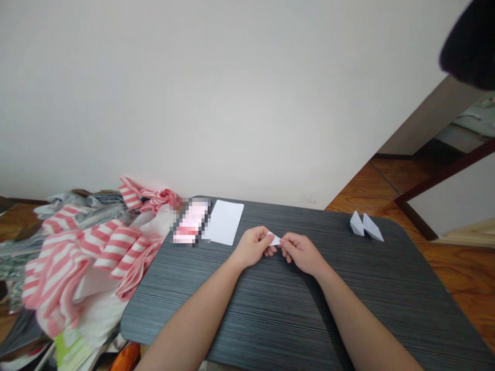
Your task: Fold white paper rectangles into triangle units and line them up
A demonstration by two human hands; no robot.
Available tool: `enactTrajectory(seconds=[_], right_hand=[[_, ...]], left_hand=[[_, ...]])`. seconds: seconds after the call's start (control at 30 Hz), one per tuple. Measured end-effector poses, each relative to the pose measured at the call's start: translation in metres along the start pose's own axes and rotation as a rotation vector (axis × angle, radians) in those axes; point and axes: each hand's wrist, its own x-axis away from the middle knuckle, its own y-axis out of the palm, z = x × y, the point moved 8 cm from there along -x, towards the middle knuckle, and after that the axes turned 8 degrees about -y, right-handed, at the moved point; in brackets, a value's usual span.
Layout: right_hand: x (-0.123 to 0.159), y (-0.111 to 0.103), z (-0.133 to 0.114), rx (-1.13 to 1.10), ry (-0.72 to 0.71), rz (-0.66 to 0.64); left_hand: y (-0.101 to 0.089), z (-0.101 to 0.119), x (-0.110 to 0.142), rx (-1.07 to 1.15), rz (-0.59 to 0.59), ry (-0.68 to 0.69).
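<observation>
Between my two hands is a small folded piece of white paper (275,239), held just above the dark table (270,304). My left hand (253,246) pinches its left end between thumb and fingers. On the other end, my right hand (300,250) has its thumb and fingertips closed. Fingers cover much of the paper, so its full shape is hidden. A stack of white paper (226,222) lies beyond my left hand, toward the back edge. Off to the right stands a folded white paper figure (365,225) with two pointed parts.
A blurred-out phone-like rectangle (192,221) lies left of the paper stack. Red-and-white striped cloth (73,263) and plastic bags are heaped beside the table's left edge. A pale wall (232,103) rises behind the table. Something dark (472,46) hangs into the upper right corner.
</observation>
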Motion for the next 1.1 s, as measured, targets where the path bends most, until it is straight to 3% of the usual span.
enactTrajectory(seconds=[0.67, 1.0, 1.1], right_hand=[[0.001, 0.001, 0.001, 0.037, -0.012, -0.016], [0.001, -0.013, 0.001, 0.046, -0.031, 0.15], [0.001, -0.013, 0.0, -0.04, -0.043, 0.163]], left_hand=[[0.001, 0.006, 0.002, -0.039, -0.006, 0.011], [0.0, 0.015, 0.006, -0.205, 0.065, 0.055], [-0.001, 0.014, 0.006, -0.208, 0.075, 0.044]])
